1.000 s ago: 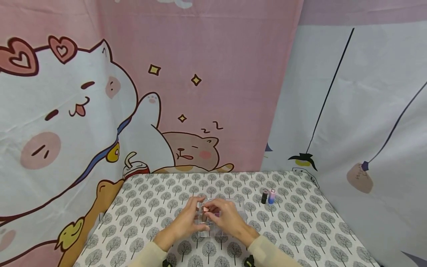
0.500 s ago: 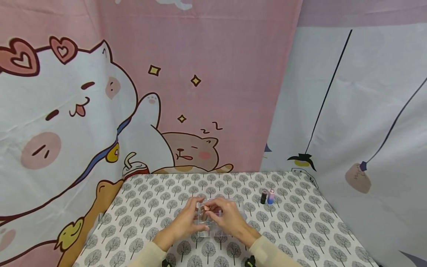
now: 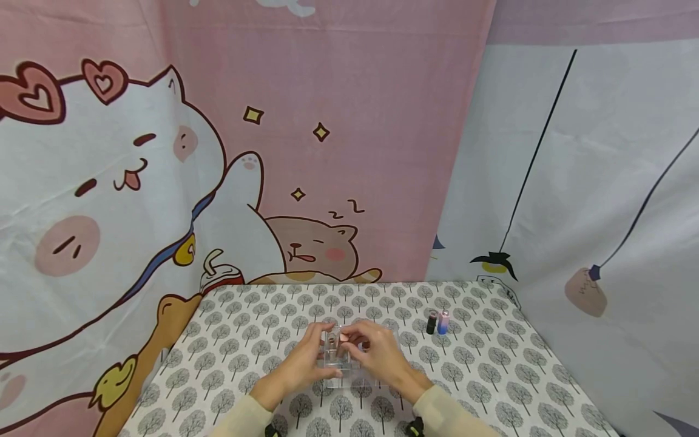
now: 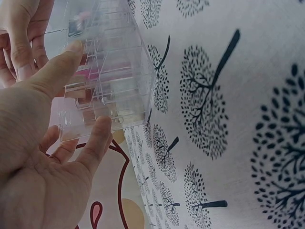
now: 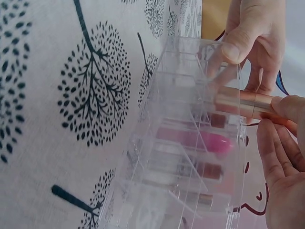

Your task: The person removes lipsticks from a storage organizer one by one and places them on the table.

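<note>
A clear plastic cosmetics organizer (image 3: 349, 382) with divided compartments stands on the table between both hands. My left hand (image 3: 303, 361) grips its left end, thumb on the near side and fingers on the far side. My right hand (image 3: 382, 358) pinches the top of a rose-gold lipstick tube (image 5: 243, 102), whose lower part overlaps the compartments in the right wrist view. Other cosmetics stand inside, among them a bright pink tube (image 5: 219, 143) and a brown-topped tube (image 5: 212, 170). Through the clear walls the contents look blurred.
To the right on the table stand a small black tube (image 3: 431, 323) and a pink-to-blue tube (image 3: 443, 323), side by side. A tree-print cloth (image 3: 240, 388) covers the table. Cartoon-printed curtains (image 3: 382, 152) hang behind and at the sides.
My right hand has shifted slightly to the right with the lipstick tube in its fingers. The left hand keeps its place on the organizer.
</note>
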